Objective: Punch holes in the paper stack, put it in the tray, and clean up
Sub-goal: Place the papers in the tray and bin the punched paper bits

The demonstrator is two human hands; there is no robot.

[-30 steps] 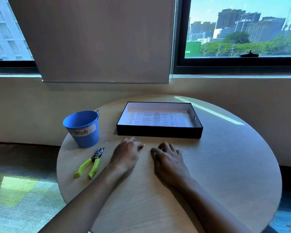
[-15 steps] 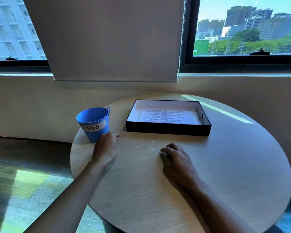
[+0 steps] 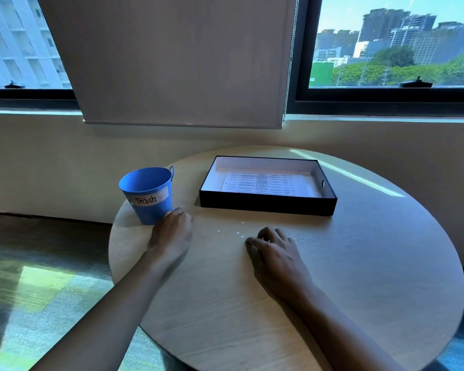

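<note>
Two bare hands rest on the round wooden tabletop. At its left edge the left hand lies knuckles-up beside the base of a blue bucket labelled "Trash", fingertips touching the bucket's lower wall; its grip is curled narrow and hidden beneath the palm, so I cannot tell whether it holds anything. Near the middle, the right hand lies palm-down, fingers bent, grip narrow, pressed to the wood. Several tiny white paper dots lie between the hands. Toward the far edge sits a black tray, the printed paper stack lying flat inside it.
</note>
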